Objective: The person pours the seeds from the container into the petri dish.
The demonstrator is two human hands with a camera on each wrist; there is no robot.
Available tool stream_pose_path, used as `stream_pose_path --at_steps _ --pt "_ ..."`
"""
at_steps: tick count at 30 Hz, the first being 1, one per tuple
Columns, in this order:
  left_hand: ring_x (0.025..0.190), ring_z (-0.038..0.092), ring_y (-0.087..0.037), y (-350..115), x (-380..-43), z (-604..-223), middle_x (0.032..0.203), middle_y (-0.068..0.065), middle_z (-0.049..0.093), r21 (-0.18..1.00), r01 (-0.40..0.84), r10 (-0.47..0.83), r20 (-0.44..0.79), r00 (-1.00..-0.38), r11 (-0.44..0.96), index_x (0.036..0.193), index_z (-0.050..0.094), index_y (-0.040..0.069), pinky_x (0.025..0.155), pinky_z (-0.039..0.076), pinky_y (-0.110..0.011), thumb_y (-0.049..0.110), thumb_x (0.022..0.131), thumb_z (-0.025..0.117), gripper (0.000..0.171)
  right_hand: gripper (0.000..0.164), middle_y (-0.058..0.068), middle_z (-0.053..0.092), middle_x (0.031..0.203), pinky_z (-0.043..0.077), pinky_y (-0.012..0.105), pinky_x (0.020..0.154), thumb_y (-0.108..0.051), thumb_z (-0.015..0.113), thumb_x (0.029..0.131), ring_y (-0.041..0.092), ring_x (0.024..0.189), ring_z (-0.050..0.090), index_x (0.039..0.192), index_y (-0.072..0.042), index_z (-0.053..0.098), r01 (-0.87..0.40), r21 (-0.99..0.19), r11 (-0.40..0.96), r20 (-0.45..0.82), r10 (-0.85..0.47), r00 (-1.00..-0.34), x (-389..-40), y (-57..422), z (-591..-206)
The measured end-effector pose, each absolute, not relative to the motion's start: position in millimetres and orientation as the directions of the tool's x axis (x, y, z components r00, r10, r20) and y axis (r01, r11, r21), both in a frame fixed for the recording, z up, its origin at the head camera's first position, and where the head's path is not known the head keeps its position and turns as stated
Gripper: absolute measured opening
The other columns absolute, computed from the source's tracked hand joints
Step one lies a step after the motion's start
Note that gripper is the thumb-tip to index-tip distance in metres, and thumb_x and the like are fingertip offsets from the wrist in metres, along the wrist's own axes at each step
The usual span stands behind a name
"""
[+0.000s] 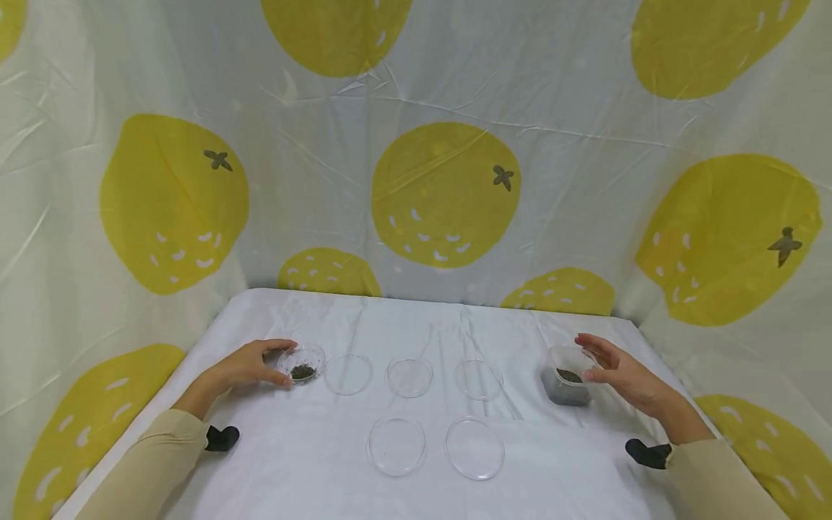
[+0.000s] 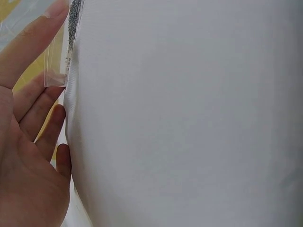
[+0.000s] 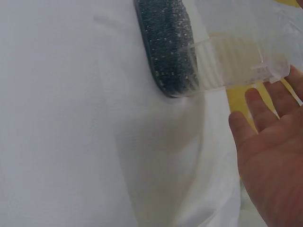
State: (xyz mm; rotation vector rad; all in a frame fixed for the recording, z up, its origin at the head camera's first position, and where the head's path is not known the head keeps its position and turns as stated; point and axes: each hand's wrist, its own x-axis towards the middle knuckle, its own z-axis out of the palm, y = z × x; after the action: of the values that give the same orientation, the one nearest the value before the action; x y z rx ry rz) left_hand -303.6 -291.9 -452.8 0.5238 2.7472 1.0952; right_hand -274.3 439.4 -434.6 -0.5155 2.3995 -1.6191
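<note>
At the left of the table, my left hand [image 1: 250, 363] holds a clear round dish [image 1: 312, 354] by its sides, thumb at the near edge and fingers at the far edge. Dark granules [image 1: 302, 371] lie in that dish. In the left wrist view, the thumb and fingertips meet the wall of the dish [image 2: 56, 78]. Over on the right, my right hand [image 1: 624, 374] grips the rim of a clear plastic tub [image 1: 564, 393] that contains dark grains [image 1: 569, 375]. The right wrist view has the fingers at the tub's upper rim [image 3: 279, 74], the thumb hidden.
Between the hands, clear round dishes stand in a row: one on the left [image 1: 348, 374], one in the middle [image 1: 409, 378] and one on the right [image 1: 479, 380]. Nearer lie two more clear round pieces [image 1: 396, 448]. A white cloth [image 1: 292, 462] covers the table; a lemon-print curtain [image 1: 312, 180] surrounds it.
</note>
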Motion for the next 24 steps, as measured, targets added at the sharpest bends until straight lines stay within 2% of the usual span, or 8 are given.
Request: stream_pose_path --at_steps 2,4,7,14,18,20,22,24 --pt "0.143 0.03 -0.053 -292.4 -304.4 -453.9 0.152 -0.029 0.045 0.688 0.265 0.366 0.0 -0.931 0.676 0.143 0.06 0.004 0.113 0.024 -0.069 0.03 0.073 0.096 0.083 0.073 0.0 0.034 0.159 0.03 0.028 0.113 0.001 0.06 0.101 0.032 0.154 0.012 0.16 0.005 0.018 -0.199 -0.918 0.343 0.047 -0.405 -0.913 -276.0 439.0 -429.8" --pt "0.143 0.03 -0.053 -292.8 -305.7 -455.1 0.152 -0.029 0.045 0.686 0.266 0.365 0.0 -0.931 0.677 0.143 0.06 0.004 0.113 0.024 -0.069 0.03 0.072 0.096 0.083 0.072 -0.009 0.037 0.155 0.035 0.013 0.099 0.0 0.06 0.101 0.015 0.149 0.023 0.16 0.004 0.019 -0.218 -0.911 0.349 0.06 -0.411 -0.91 -277.9 437.6 -424.5" --pt "0.143 0.03 -0.054 -293.4 -307.5 -456.2 0.152 -0.03 0.045 0.684 0.264 0.363 -0.001 -0.932 0.68 0.142 0.061 0.004 0.113 0.024 -0.069 0.031 0.072 0.097 0.084 0.072 -0.01 0.038 0.154 0.035 0.011 0.1 -0.002 0.062 0.101 0.001 0.142 0.03 0.16 0.005 0.021 -0.248 -0.903 0.351 0.086 -0.417 -0.905 -281.6 433.5 -415.1" --pt "0.142 0.032 -0.054 -294.4 -309.0 -455.9 0.15 -0.031 0.046 0.679 0.275 0.374 0.001 -0.927 0.681 0.141 0.061 0.003 0.113 0.025 -0.07 0.031 0.071 0.097 0.084 0.07 0.002 0.038 0.156 0.034 0.011 0.103 -0.005 0.064 0.101 0.011 0.142 0.033 0.159 0.005 0.026 -0.254 -0.893 0.373 0.095 -0.396 -0.913 -290.5 419.6 -394.5" --pt "0.142 0.031 -0.054 -295.1 -307.7 -455.9 0.151 -0.03 0.046 0.689 0.271 0.373 0.002 -0.928 0.672 0.142 0.061 0.003 0.113 0.024 -0.069 0.03 0.071 0.097 0.084 0.072 0.01 0.035 0.159 0.033 0.01 0.105 -0.005 0.063 0.101 0.027 0.15 0.027 0.16 0.005 0.024 -0.268 -0.889 0.371 0.104 -0.407 -0.907 -296.6 408.6 -384.9" --pt "0.143 0.03 -0.054 -294.8 -306.8 -455.5 0.152 -0.03 0.045 0.698 0.262 0.369 -0.004 -0.929 0.667 0.142 0.06 0.003 0.113 0.024 -0.07 0.029 0.071 0.097 0.084 0.074 0.013 0.034 0.16 0.033 0.011 0.107 -0.004 0.064 0.101 0.039 0.152 0.018 0.16 0.006 0.021 -0.281 -0.889 0.361 0.112 -0.423 -0.899 -298.7 402.2 -380.3" --pt "0.143 0.029 -0.054 -294.0 -306.5 -454.8 0.152 -0.031 0.043 0.701 0.255 0.366 -0.009 -0.931 0.666 0.143 0.06 0.003 0.113 0.023 -0.07 0.029 0.071 0.097 0.085 0.074 0.011 0.035 0.16 0.033 0.012 0.108 -0.004 0.064 0.1 0.042 0.152 0.015 0.16 0.007 0.021 -0.291 -0.891 0.348 0.12 -0.437 -0.892 -300.0 396.4 -376.7" --pt "0.143 0.029 -0.054 -293.2 -306.8 -454.2 0.152 -0.031 0.043 0.703 0.251 0.365 -0.013 -0.931 0.666 0.143 0.06 0.003 0.113 0.023 -0.07 0.029 0.071 0.097 0.085 0.074 0.015 0.032 0.161 0.033 0.012 0.108 -0.003 0.064 0.1 0.045 0.152 0.013 0.159 0.008 0.021 -0.294 -0.894 0.338 0.122 -0.448 -0.886 -301.5 390.7 -373.2"
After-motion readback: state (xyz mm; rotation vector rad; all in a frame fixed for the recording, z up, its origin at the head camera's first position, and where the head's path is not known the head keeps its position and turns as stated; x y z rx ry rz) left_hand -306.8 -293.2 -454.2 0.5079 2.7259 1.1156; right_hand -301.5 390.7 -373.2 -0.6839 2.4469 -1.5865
